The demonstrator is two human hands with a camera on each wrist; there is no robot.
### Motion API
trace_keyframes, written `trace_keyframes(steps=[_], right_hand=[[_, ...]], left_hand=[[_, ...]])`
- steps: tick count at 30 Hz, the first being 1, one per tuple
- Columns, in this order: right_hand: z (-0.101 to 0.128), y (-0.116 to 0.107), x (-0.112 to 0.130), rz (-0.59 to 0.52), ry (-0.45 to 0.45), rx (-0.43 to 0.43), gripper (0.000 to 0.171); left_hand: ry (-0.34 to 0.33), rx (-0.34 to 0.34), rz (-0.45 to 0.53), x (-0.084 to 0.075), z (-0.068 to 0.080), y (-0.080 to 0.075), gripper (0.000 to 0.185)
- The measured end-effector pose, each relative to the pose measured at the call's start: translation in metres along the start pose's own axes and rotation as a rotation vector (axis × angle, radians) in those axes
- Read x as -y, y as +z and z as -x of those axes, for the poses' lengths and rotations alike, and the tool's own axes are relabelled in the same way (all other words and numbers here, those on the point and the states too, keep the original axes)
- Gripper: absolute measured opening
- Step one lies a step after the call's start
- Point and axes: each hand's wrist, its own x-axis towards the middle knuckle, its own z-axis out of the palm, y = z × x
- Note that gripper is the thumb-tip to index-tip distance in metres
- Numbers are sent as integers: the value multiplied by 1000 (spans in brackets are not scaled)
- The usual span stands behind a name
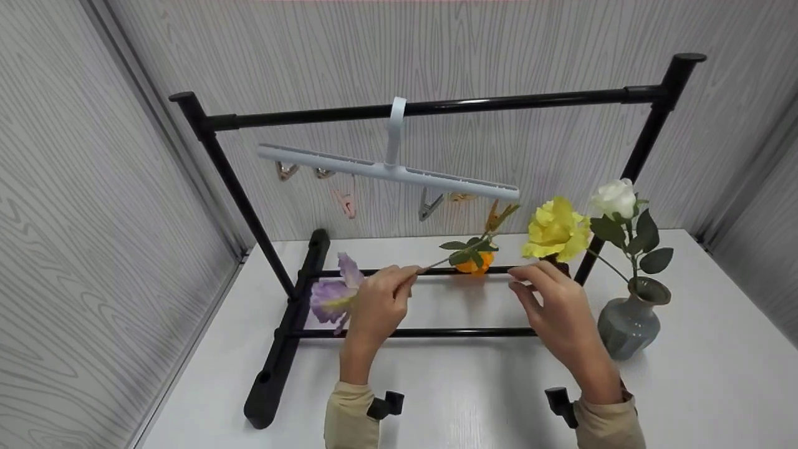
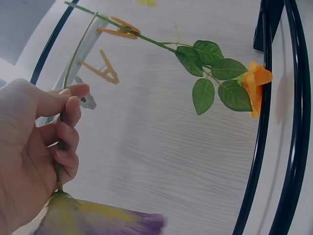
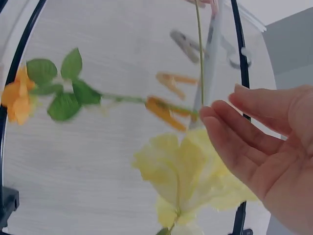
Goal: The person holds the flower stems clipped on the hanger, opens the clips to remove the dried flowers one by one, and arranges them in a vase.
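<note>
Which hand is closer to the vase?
Right. The right hand is left of the vase; the left hand is farther left, holding the purple flower by its stem.

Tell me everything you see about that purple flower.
The purple flower has soft-looking lilac petals marked with yellow, perhaps fabric, and a thin green stem. The left hand holds it by the stem. In the head view the bloom sits lower left, the stem slanting up and right toward the hanger; whether its tip touches anything is unclear.

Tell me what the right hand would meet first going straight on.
Likely the thin stem held by the left hand: its end shows close to the right hand in the right wrist view, though depth is unclear.
</note>
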Motion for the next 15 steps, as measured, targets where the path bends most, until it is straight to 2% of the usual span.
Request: trace_keyframes(steps=[3,7,15], right_hand=[[0,9,5,-18,-58,-15,38],[1,22,12,9,-99,8,44],[8,44,18,119,-142,55,33]], left_hand=[[49,31,-22,-6,-1,5,14],[106,41,-76,-13,-1,11,13],[175,70,-137,-22,-1,17,11]])
